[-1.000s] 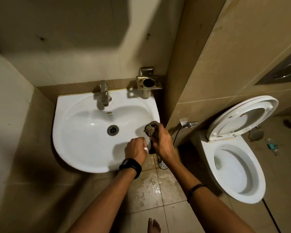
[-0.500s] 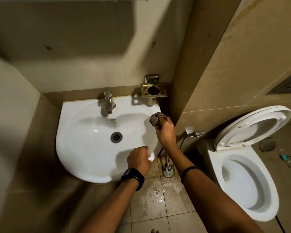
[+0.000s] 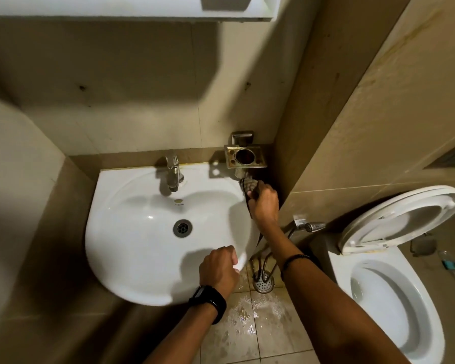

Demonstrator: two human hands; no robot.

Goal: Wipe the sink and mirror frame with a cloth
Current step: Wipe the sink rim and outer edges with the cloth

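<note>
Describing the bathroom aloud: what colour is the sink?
White, glossy. The sink shows in the head view.

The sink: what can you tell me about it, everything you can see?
The white glossy ceramic sink is a rounded basin fixed against the tiled wall. A chrome tap stands at its back rim and a round metal drain sits in the bowl. The left hand grips its front rim; the right hand presses a dark patterned cloth on its back right corner.

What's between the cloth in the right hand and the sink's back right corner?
Nothing visible on the rim. The metal wall-mounted cup holder hangs just above that corner of the white ceramic sink, so the dark patterned cloth in the right hand works under it.
</note>
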